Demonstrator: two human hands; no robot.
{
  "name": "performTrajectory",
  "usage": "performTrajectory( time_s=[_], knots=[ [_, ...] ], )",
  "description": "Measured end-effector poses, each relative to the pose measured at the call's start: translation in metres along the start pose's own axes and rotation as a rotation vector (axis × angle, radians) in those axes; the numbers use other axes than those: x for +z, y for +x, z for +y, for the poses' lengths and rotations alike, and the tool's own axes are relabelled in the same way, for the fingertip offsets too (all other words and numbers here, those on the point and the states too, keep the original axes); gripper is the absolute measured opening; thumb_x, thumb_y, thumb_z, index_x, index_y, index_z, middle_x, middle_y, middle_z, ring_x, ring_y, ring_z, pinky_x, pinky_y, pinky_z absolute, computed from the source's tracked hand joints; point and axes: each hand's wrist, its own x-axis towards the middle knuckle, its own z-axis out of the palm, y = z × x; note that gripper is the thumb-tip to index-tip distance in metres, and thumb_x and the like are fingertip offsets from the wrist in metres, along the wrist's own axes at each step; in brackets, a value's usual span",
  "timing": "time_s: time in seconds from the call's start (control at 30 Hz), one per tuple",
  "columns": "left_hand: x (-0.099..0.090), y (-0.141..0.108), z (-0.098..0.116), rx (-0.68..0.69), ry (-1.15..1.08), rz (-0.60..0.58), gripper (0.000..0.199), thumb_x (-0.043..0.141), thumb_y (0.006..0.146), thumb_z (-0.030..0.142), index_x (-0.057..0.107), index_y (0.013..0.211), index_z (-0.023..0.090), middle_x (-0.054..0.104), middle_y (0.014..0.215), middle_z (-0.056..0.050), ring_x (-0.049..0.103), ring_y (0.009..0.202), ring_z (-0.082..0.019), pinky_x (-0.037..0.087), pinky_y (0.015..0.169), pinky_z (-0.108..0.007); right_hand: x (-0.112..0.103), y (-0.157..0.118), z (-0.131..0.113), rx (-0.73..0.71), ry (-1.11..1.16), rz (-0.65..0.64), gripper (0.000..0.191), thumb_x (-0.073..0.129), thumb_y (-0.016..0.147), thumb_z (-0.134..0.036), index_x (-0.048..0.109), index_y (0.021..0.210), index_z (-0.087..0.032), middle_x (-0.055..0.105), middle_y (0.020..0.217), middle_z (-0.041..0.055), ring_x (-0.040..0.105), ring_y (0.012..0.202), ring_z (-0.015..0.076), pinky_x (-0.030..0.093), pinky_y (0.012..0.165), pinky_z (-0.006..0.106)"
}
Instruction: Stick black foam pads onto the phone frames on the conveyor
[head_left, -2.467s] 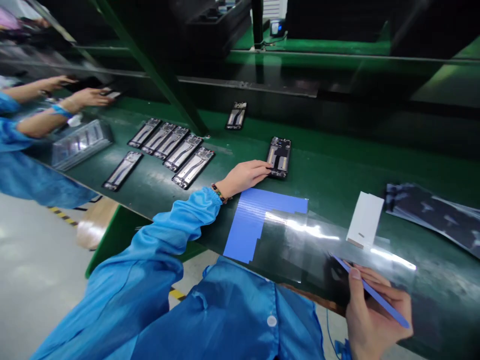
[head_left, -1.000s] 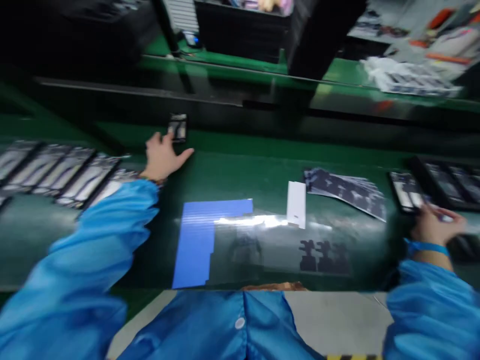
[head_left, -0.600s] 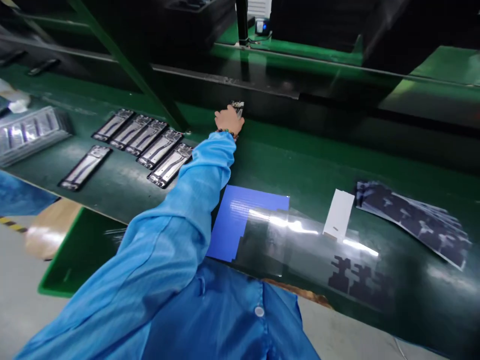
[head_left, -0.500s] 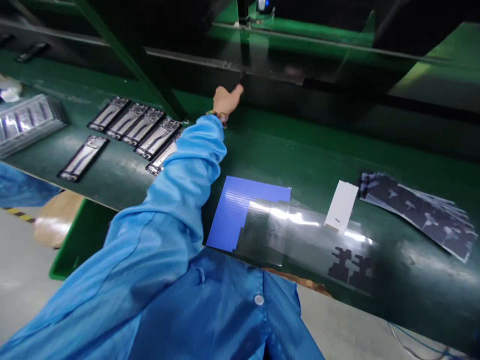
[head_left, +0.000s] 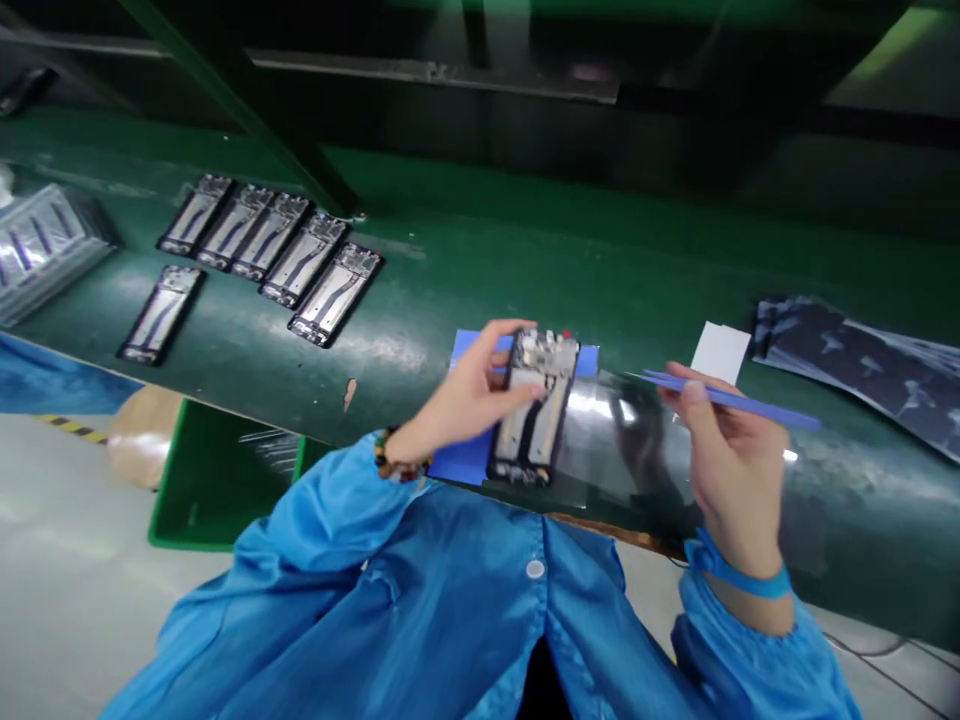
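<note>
My left hand [head_left: 484, 395] grips an opened phone body [head_left: 551, 405] by its left side, thumb across the inner face. Its circuit board is at the far end, and a dark flat cable runs down the middle. Under the phone lies a blue sheet [head_left: 457, 462], partly covered. My right hand [head_left: 731, 450] is closed around blue tweezers [head_left: 750, 402], whose tips point left toward the phone but stay apart from it. Just beyond that hand is a white card [head_left: 721, 350]. A blue band circles my right wrist.
More opened phone bodies [head_left: 296, 255] lie in a row at left, with a single one [head_left: 161, 315] nearer. Stacked clear trays [head_left: 52, 245] stand at far left. Dark printed sheets [head_left: 862, 365] fan out at right. A green post [head_left: 247, 110] rises behind; a green bin [head_left: 217, 480] sits below the bench edge.
My left hand has come back from the rear ledge and now holds a phone body over the blue sheet. My right hand has entered at right with blue tweezers.
</note>
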Motion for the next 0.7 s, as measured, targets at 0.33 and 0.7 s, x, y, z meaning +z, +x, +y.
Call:
performTrajectory(
  time_s=[0.33,0.7],
  knots=[
    [0.022,-0.020,-0.027,0.314,0.802,-0.066,0.046,0.085,0.101,0.030,0.068,0.143,0.022,0.074,0.139,-0.011,0.069,0.128,-0.030,0.063,0.112,-0.053,0.052,0.005,0.010,0.044,0.050,0.049,0.048,0.099,0.081,-0.056,0.063,0.094,-0.027,0.082,0.094,0.0037,0.083,0.095,0.0256,0.068,0.095,0.047],
    [0.019,-0.020,-0.033,0.432,0.920,-0.067,0.042,0.079,0.106,0.034,0.068,0.143,0.016,0.073,0.138,-0.013,0.069,0.121,-0.031,0.065,0.106,-0.053,0.048,-0.017,0.007,0.058,0.162,0.078,0.046,0.100,0.082,-0.045,0.058,0.089,-0.026,0.078,0.092,0.0000,0.081,0.093,0.0225,0.066,0.098,0.047]
  ],
)
